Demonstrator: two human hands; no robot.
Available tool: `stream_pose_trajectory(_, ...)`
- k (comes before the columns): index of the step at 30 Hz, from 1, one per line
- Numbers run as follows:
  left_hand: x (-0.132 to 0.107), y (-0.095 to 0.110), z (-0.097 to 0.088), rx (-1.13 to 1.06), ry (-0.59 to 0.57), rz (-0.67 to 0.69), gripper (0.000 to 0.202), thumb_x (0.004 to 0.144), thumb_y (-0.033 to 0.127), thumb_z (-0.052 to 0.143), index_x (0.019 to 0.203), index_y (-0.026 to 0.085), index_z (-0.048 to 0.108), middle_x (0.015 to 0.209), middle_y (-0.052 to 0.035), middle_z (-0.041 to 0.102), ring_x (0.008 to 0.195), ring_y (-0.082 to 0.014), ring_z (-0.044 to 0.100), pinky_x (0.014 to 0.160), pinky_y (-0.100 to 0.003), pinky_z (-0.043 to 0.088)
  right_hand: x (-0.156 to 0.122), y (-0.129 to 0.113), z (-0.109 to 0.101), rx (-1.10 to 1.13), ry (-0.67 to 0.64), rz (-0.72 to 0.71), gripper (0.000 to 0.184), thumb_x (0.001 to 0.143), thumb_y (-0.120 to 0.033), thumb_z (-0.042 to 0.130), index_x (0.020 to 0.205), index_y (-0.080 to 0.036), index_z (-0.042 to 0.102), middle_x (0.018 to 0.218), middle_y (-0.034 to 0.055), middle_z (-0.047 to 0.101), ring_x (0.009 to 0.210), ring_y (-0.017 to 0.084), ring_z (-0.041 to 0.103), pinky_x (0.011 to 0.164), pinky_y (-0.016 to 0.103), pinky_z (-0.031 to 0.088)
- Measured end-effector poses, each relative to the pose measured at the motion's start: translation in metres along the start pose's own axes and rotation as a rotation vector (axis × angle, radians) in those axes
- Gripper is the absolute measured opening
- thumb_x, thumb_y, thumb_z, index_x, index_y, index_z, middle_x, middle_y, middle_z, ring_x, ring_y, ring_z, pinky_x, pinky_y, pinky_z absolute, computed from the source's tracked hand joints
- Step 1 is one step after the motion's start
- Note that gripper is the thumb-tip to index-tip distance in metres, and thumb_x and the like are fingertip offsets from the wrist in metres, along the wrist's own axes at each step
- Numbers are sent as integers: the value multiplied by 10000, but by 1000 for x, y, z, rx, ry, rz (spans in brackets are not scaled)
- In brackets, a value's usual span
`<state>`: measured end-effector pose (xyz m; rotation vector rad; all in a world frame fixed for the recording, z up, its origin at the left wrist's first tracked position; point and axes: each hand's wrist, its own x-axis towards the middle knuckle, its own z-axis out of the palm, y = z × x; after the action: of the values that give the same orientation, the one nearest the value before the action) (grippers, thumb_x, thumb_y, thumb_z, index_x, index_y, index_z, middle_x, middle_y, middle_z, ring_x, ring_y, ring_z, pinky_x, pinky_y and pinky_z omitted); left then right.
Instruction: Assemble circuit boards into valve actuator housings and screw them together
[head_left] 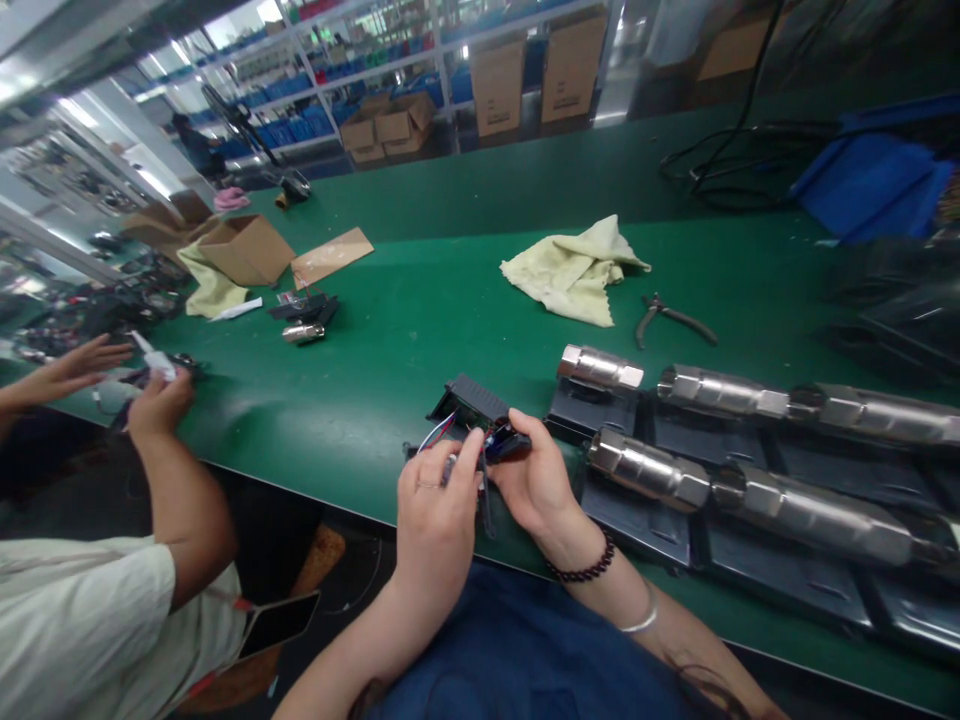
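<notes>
An opened black plastic housing (pixel 480 397), with thin coloured wires (pixel 437 430) inside it, is held over the near edge of the green bench. My right hand (pixel 538 478) is closed round its right side, thumb on top. My left hand (pixel 441 492) has its fingers bent and pressed together at the wires and inner parts. What exactly those fingertips pinch is hidden by the hand. Just right of my right hand, shiny metal cylinders with hex-shaped ends (pixel 649 468) lie in rows on black plastic pieces (pixel 637 515).
A yellow cloth (pixel 574 272) and pliers (pixel 671 318) lie ahead on the bench (pixel 420 300). Farther left are a small black assembly with a metal cylinder (pixel 304 332) and a cardboard box (pixel 251 250). At left, a co-worker's hands (pixel 161 400) hold a white tube. A blue bin (pixel 870 185) stands far right.
</notes>
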<state>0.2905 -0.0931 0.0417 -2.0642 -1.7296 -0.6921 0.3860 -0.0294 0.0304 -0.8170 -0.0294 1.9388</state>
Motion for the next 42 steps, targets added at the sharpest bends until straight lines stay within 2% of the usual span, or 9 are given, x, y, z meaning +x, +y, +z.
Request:
stream_pose_trajectory(5,-9,-7,0,-175,-9,112,224,910,64,480,1071,110,628,929,-104,672,867,-187,639,820,-305,529,0,0,0,-6,-6,23,188,592,-361,710,682,-204,660,684,-19,686,627,168,579,671,324,483)
stream_pose_trajectory(11,-9,-8,-6,-201,-41,132,149,922,180,535,968,115,661,930,-90,717,849,-201,645,800,-320,537,1,-1,0,-10,-11,33,215,584,-375,711,704,-202,668,646,-30,661,577,151,538,625,309,472)
stream_pose_trajectory(18,1,-2,-5,-147,-32,-3,109,883,124,562,839,167,652,825,-42,706,775,-191,604,779,-329,461,2,-1,-1,-13,-16,2,213,605,-368,702,747,-213,675,665,-29,671,601,165,557,653,322,474)
stream_pose_trajectory(25,13,3,-8,103,-199,-4,346,849,145,558,1186,196,620,1256,-146,595,1114,-316,539,961,-487,402,1,1,-2,-11,-1,-26,184,613,-351,712,733,-221,663,718,-27,686,649,163,565,579,282,418)
stream_pose_trajectory(29,16,-4,-8,90,-275,-14,368,786,171,605,1150,207,651,1361,-149,525,1241,-391,460,1021,-594,337,1,1,-2,-16,-10,-23,179,599,-351,711,705,-218,656,741,-17,694,691,177,576,607,294,427)
stream_pose_trajectory(33,19,-7,-9,54,-319,-21,404,740,179,637,1141,217,654,1364,-143,519,1268,-405,435,1036,-611,327,0,0,-3,-56,2,-21,226,570,-362,725,736,-215,681,787,-15,712,690,176,571,572,287,419)
stream_pose_trajectory(37,9,-2,-9,108,-189,-62,458,784,209,624,1234,142,571,1327,-190,529,1264,-397,437,1044,-596,327,-2,0,-3,-101,-26,-55,239,572,-362,734,757,-213,702,812,-4,720,782,198,596,611,289,447)
stream_pose_trajectory(40,-7,1,-5,182,-32,-192,639,846,341,610,1365,38,395,1297,-271,518,1226,-388,474,1043,-582,326,-2,2,-4,-147,-67,-90,232,604,-387,719,760,-216,715,832,11,725,836,225,612,698,328,480)
stream_pose_trajectory(42,-15,0,-2,153,-6,-239,683,862,418,595,1379,35,367,1222,-262,575,1177,-379,516,1038,-588,320,-2,5,-7,-199,-95,-156,249,629,-406,706,800,-227,731,881,18,727,898,242,614,788,362,483)
